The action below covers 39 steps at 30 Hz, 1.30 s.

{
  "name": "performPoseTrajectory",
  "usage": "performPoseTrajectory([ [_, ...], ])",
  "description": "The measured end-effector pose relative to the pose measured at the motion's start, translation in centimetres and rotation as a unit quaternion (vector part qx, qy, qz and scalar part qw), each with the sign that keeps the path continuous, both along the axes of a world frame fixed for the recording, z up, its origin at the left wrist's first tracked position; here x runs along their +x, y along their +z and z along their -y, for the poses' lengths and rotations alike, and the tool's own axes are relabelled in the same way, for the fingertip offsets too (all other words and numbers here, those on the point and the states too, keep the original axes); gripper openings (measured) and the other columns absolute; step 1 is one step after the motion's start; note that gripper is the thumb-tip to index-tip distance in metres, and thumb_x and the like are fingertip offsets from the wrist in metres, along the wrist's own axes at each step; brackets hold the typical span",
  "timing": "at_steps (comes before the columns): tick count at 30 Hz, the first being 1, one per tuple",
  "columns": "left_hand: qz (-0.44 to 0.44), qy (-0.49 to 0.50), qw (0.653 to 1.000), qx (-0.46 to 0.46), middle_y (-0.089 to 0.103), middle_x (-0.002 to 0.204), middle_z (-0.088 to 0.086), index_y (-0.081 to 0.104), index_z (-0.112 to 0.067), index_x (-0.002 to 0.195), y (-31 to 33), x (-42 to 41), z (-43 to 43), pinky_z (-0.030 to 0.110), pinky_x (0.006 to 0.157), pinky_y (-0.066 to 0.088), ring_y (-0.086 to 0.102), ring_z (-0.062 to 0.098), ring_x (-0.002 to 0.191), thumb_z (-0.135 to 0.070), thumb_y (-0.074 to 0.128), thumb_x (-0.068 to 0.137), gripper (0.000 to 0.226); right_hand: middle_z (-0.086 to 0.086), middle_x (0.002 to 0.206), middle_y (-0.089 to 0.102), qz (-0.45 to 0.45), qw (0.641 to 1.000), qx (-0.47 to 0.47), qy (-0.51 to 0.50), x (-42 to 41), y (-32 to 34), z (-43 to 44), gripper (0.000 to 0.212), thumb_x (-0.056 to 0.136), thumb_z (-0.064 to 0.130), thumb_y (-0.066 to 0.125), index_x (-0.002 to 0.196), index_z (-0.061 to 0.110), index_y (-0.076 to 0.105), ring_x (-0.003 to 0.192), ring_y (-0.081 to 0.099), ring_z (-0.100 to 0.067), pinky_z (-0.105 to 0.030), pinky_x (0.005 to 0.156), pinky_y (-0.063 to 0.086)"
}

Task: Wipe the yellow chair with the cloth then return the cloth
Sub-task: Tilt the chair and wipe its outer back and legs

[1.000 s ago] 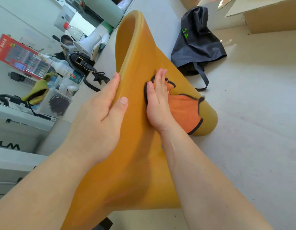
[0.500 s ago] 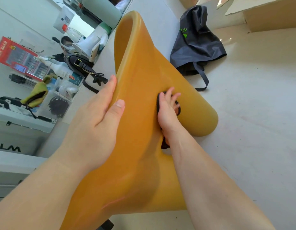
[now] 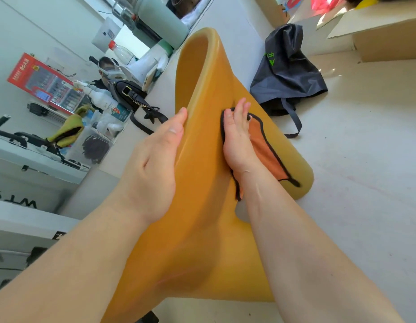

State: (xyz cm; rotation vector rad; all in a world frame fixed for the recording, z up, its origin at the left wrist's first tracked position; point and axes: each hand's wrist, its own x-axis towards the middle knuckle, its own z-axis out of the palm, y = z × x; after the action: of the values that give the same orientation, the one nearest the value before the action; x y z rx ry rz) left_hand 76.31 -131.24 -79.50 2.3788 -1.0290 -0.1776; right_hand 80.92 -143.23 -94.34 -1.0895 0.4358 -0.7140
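Two hands on it right now. The right hand (image 3: 237, 141) lies flat, fingers straight, pressing the orange cloth (image 3: 263, 150) onto the sloping face of the yellow chair (image 3: 202, 171), with the cloth trailing toward the chair's rounded far edge. The left hand (image 3: 153, 164) rests flat and relaxed along the chair's near rim, steadying it, not clutching anything.

My guess: mid-wipe, and returning the cloth isn't started.

Readable stuff: green characters on the dark bag (image 3: 286, 75) on the floor (image 3: 365, 159), too blurry for me. There's an upside-down "WT" on the white unit (image 3: 20, 202) at left. The print on the red box (image 3: 41, 82) is too small.
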Motion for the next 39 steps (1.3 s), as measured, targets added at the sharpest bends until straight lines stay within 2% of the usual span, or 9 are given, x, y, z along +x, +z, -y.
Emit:
performPoseTrajectory([
  [2,-0.047,0.016,0.998,-0.033,0.054,0.138,-0.024,0.052,-0.038,0.139,0.0,0.5,0.0,0.035,0.116,0.034,0.046,-0.006,0.13,-0.055,0.026,0.09,0.059,0.007,0.169,-0.015,0.016,0.999,-0.031,-0.022,-1.1,1.4,-1.1,0.062,0.11,0.049,0.021,0.161,0.029,-0.008,0.155,-0.016,-0.017,-0.048,0.125,-0.01],
  [7,-0.038,0.052,0.994,-0.085,0.064,0.129,-0.007,0.064,-0.049,0.118,0.4,0.3,0.0,0.046,0.109,0.041,0.059,0.015,0.121,-0.07,0.035,0.072,0.058,0.005,0.169,-0.016,0.066,0.985,-0.145,-0.069,-3.1,5.5,-3.6,0.068,0.103,0.051,0.021,0.162,0.025,-0.003,0.155,-0.019,-0.015,-0.041,0.124,-0.014],
  [12,0.014,0.143,0.982,-0.119,0.074,0.09,-0.004,0.066,-0.041,0.11,1.5,-0.3,-2.0,0.052,0.102,0.045,0.062,0.027,0.108,-0.052,0.029,0.084,0.046,0.001,0.169,-0.017,0.069,0.975,-0.193,-0.086,-5.0,6.5,-7.3,0.068,0.102,0.049,0.019,0.162,0.023,0.002,0.154,-0.021,-0.018,-0.038,0.121,-0.018],
  [18,0.119,0.05,0.991,-0.036,0.069,0.1,-0.009,0.063,-0.039,0.122,1.6,-2.7,-11.3,0.038,0.082,0.053,0.065,0.007,0.083,-0.047,0.024,0.098,0.046,0.004,0.168,-0.02,0.034,0.981,-0.165,-0.093,-7.0,6.0,-13.3,0.068,0.103,0.049,0.021,0.161,0.026,-0.006,0.154,-0.021,-0.015,-0.038,0.122,-0.017],
  [24,0.211,-0.012,0.977,0.024,0.064,0.105,-0.022,0.058,-0.03,0.132,0.8,-3.5,-20.1,0.013,0.079,0.042,0.057,-0.005,0.095,-0.044,0.026,0.099,0.049,0.007,0.166,-0.026,0.03,0.984,-0.139,-0.111,-9.4,5.3,-22.5,0.077,0.098,0.062,0.014,0.157,0.024,-0.017,0.151,-0.027,-0.008,-0.034,0.123,-0.018],
  [27,0.242,-0.002,0.969,0.049,0.063,0.116,-0.011,0.056,-0.025,0.137,0.0,-3.1,-23.1,0.013,0.084,0.039,0.055,0.001,0.101,-0.047,0.024,0.098,0.055,0.008,0.165,-0.03,0.0,0.977,-0.182,-0.111,-10.0,3.8,-26.5,0.077,0.095,0.073,0.003,0.153,0.03,-0.025,0.152,-0.027,-0.01,-0.034,0.122,-0.02],
  [30,0.241,-0.011,0.97,0.042,0.062,0.118,-0.018,0.055,-0.028,0.138,-0.9,-3.2,-24.6,0.02,0.083,0.041,0.055,-0.002,0.103,-0.045,0.026,0.098,0.051,0.009,0.167,-0.023,-0.084,0.977,-0.162,-0.108,-9.0,1.4,-24.1,0.079,0.093,0.074,0.005,0.154,0.031,-0.023,0.155,-0.016,-0.015,-0.039,0.124,-0.014],
  [34,0.162,-0.02,0.986,-0.022,0.062,0.109,-0.029,0.062,-0.034,0.125,-0.9,-2.9,-25.0,0.021,0.082,0.042,0.055,-0.003,0.105,-0.034,0.031,0.098,0.041,0.007,0.17,-0.008,-0.145,0.989,-0.023,-0.023,-8.6,-1.1,-19.4,0.077,0.098,0.069,0.008,0.161,0.028,-0.009,0.157,0.0,-0.02,-0.051,0.125,-0.005],
  [39,0.109,-0.03,0.993,-0.044,0.065,0.109,-0.026,0.066,-0.029,0.12,-0.6,-3.0,-25.7,0.006,0.08,0.042,0.057,-0.003,0.106,-0.023,0.034,0.094,0.041,0.005,0.169,-0.019,-0.149,0.985,-0.065,-0.054,-9.6,2.3,-26.7,0.091,0.082,0.068,-0.002,0.159,0.022,-0.016,0.156,-0.014,-0.02,-0.048,0.123,-0.014],
])
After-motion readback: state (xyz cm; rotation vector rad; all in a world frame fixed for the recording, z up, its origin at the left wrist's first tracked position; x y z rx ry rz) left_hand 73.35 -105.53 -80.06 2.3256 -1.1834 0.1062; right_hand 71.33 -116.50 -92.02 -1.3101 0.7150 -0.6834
